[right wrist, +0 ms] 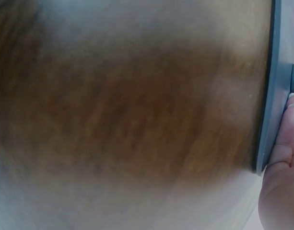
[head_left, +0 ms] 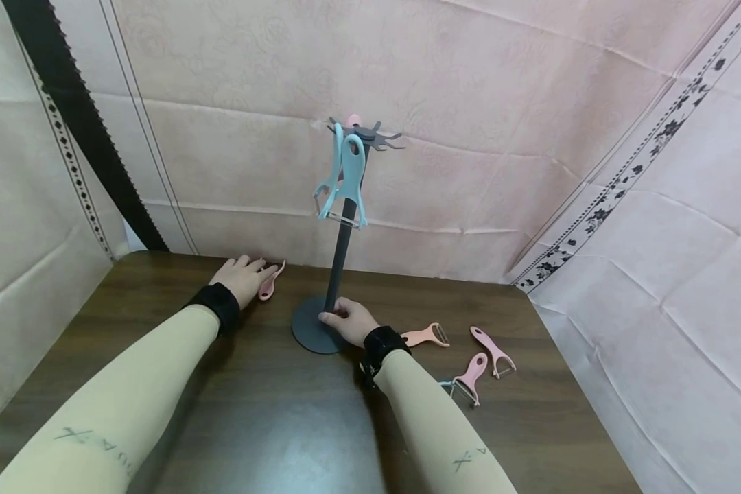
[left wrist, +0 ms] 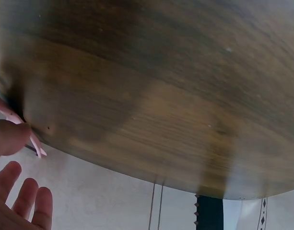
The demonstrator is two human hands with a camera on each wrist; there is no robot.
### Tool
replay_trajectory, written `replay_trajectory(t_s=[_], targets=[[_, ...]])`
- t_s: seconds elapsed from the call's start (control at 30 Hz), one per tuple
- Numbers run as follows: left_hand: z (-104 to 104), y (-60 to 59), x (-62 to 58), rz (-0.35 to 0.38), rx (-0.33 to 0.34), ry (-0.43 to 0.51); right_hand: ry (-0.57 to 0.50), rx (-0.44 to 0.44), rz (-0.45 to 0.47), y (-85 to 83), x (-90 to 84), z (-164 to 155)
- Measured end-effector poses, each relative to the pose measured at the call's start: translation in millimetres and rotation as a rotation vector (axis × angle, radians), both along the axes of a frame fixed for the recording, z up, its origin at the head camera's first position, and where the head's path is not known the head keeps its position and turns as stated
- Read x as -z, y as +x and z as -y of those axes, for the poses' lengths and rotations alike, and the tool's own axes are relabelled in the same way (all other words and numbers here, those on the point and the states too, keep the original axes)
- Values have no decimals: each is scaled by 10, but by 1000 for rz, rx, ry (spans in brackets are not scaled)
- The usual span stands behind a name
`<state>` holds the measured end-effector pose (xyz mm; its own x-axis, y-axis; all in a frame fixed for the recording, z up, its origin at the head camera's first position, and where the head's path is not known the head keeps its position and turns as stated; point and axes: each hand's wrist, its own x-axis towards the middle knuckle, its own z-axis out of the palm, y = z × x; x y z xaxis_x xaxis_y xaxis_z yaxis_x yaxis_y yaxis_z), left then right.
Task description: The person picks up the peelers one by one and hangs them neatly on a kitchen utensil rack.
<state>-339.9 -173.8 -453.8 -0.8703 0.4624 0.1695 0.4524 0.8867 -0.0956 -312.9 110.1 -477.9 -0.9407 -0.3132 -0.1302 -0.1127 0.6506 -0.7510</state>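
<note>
My left hand (head_left: 239, 280) is at the back left of the table, fingers spread, beside a pink Y-shaped peeler (head_left: 267, 289). In the left wrist view the thumb (left wrist: 11, 138) overlaps this pink peeler (left wrist: 36, 143), while the other fingers stand apart from it. My right hand (head_left: 355, 322) holds the dark grey stand (head_left: 341, 254) low on its pole, thumb in front, close over the round base (head_left: 311, 336). Two light blue peelers (head_left: 352, 168) hang from the stand's hooks (head_left: 379, 137). Something pink (head_left: 353, 120) shows behind them at the top.
Right of the stand lie a peach peeler (head_left: 421, 336), a pink peeler (head_left: 484, 339) and another pink peeler (head_left: 474, 369). A light blue peeler (head_left: 446, 383) is partly hidden by my right forearm. Patterned cloth (head_left: 457, 185) hangs behind the brown wooden table (head_left: 272, 412).
</note>
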Motion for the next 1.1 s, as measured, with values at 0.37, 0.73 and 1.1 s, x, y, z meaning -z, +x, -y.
replay_trajectory(t_s=[0.37,0.73,1.1], targets=[[-89,44,37,27,-33,-20,14,-2,-1,-12,-2,30],[-55,1,163,6,-25,-16,14,2,-3,4,-15,30],[-128,81,74,59,6,-20,-6,-6,-8,53,-66,5]])
